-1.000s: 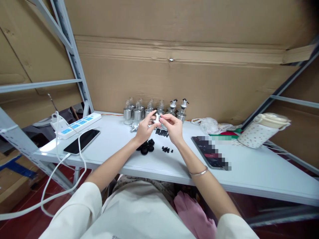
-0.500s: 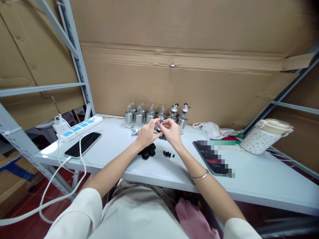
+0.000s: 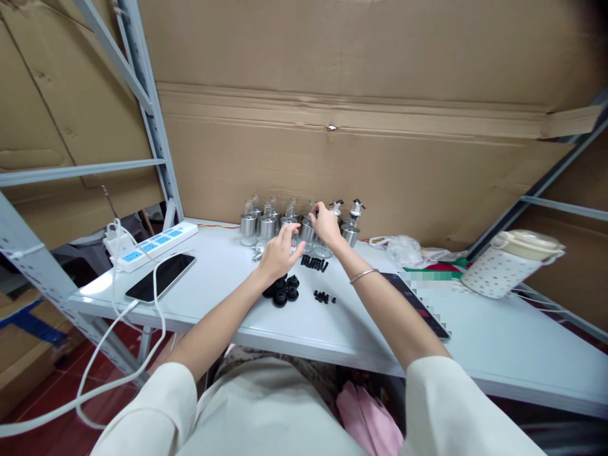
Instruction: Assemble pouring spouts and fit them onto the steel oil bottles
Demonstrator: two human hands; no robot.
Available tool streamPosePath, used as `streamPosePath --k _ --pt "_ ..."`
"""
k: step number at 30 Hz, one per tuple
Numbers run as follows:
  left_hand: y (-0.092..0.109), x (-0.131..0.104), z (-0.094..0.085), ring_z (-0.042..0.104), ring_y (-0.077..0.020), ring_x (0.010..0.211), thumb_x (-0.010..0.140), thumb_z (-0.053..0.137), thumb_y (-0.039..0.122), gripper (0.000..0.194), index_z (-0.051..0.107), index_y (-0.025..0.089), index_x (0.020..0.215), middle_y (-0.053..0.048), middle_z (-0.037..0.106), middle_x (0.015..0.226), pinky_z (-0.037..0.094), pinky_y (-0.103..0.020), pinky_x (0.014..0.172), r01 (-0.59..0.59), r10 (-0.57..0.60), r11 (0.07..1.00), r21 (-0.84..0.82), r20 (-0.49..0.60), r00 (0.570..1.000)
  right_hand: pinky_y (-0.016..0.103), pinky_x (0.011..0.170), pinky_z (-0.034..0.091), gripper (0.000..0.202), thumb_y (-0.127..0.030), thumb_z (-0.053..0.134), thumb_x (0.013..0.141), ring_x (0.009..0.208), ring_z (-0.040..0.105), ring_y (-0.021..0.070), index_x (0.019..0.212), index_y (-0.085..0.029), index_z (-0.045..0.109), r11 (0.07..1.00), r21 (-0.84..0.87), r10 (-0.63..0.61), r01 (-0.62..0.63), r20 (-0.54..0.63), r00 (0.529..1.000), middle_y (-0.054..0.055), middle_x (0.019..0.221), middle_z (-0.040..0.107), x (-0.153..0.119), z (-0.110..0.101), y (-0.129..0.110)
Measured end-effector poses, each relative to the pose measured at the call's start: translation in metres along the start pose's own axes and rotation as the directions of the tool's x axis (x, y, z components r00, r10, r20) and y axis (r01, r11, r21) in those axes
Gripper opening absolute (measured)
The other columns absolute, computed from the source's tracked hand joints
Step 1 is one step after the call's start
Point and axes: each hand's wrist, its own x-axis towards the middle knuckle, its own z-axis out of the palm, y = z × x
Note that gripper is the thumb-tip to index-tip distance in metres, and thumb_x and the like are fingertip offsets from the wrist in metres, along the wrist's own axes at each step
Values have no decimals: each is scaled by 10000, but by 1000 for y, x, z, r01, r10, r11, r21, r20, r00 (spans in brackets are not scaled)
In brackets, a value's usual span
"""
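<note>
Glass bottles with brushed-metal sleeves [image 3: 248, 225] stand in rows at the back of the table. At the neck of one sleeved bottle [image 3: 307, 233], my right hand [image 3: 325, 226] has its fingers closed, with something small and dark at the tips that I cannot make out. My left hand [image 3: 278, 254] hovers in front of the bottles, thumb and fingers apart, holding nothing visible. Beneath it lie round black stoppers [image 3: 280, 297]. Short black tubes [image 3: 314, 263] form a row near the bottles, and tiny black caps [image 3: 323, 296] lie closer to me. Two bottles on the right carry pour spouts [image 3: 357, 208].
At the left are a power strip [image 3: 156, 244] and a phone [image 3: 161, 277] with a white cable [image 3: 159, 316]. Another phone [image 3: 420, 307] lies right of my right forearm. Further right are a plastic bag [image 3: 403, 250] and a dotted jug [image 3: 498, 266]. Cardboard [image 3: 380, 164] walls the back.
My hands, together before, have separated. The right hand has moved up and forward to a bottle neck, uncovering the row of black tubes. My left hand's fingers have spread.
</note>
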Motion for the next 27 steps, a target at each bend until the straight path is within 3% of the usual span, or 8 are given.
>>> streamPosePath --k 4,8,12,15,18,22,24,27 --pt "-1 0 0 600 -124 763 873 485 281 365 396 174 1210 -65 559 1075 486 -252 683 17 -17 1000 5 -5 1000 332 723 420 157 -180 527 823 717 606 228 953 -146 608 1000 19 -19 20 -17 1000 111 768 677 -1 -6 0" --pt "-3 0 1 586 -154 861 883 472 314 362 402 169 1206 -78 558 1079 485 -306 794 30 -32 999 -38 -44 999 319 696 407 143 -207 516 834 708 607 226 945 -169 597 997 -4 -74 74 -80 994 110 796 683 -8 -34 -8" --pt "-3 2 6 534 -216 1092 802 595 403 555 357 169 1244 -124 521 1181 441 -369 934 93 -115 966 -242 -77 990 298 661 398 131 -252 534 822 675 599 206 925 -188 584 986 28 -157 164 -157 975 78 792 678 -24 -76 -27" --pt "2 3 12 483 -246 1195 653 739 407 784 319 173 1273 -147 477 1278 412 -368 983 148 -195 878 -456 -58 979 269 626 380 107 -249 552 807 612 562 161 890 -187 579 966 93 -226 240 -134 965 46 751 659 -46 -102 -46" --pt "12 2 14 573 -221 1036 623 749 353 651 425 171 1158 -92 578 1112 463 -321 877 210 -229 778 -592 44 972 246 576 346 85 -257 573 794 520 481 116 846 -190 574 941 161 -295 296 -30 955 -7 629 599 -68 -119 -61" --pt "24 -3 10 575 -145 763 571 743 254 462 488 163 946 4 580 823 462 -249 707 226 -230 773 -592 70 971 237 531 318 140 -322 559 829 480 410 89 782 -191 572 889 318 -381 329 112 918 -35 563 540 -83 -132 -67" --pt "28 -4 6 558 -129 737 558 739 242 471 485 163 947 16 568 805 452 -235 697 199 -222 783 -589 34 975 238 536 336 257 -400 502 873 500 423 86 740 -185 552 823 481 -355 303 19 934 -25 574 530 -81 -134 -67" --pt "30 -5 3 551 -128 736 548 733 239 479 488 160 952 17 564 802 444 -234 704 197 -213 794 -576 41 976 234 565 383 364 -508 403 905 545 461 83 735 -198 486 596 737 -240 319 -216 946 -18 628 515 -72 -127 -70"
